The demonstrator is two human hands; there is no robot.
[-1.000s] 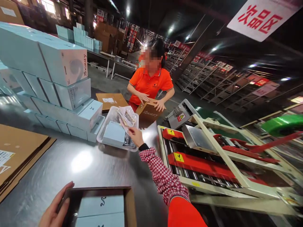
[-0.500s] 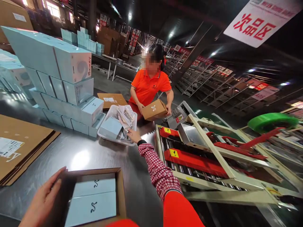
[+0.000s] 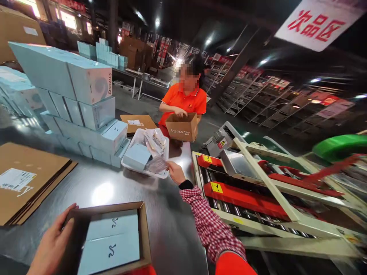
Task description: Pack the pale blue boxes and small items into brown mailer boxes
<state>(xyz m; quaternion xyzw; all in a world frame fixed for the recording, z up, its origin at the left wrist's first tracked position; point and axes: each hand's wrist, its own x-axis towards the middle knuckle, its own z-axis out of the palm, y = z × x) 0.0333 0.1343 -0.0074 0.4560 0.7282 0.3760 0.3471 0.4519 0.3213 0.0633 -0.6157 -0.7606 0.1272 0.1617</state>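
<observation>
My left hand rests flat against the left side of an open cardboard box that holds two pale blue boxes. My right hand, in a red checked sleeve, is stretched out to a white plastic tray and pinches a clear packet at the tray's near edge. More packets and a pale blue box lie in the tray.
A stack of pale blue boxes stands at the left, flat cardboard sheets lie beside it. Across the steel table a person in an orange shirt handles a brown carton. A roller sealing machine stands to the right.
My right hand has drawn a clear packet out of the tray toward me. The person opposite has turned the brown carton so that it stands open-side up.
</observation>
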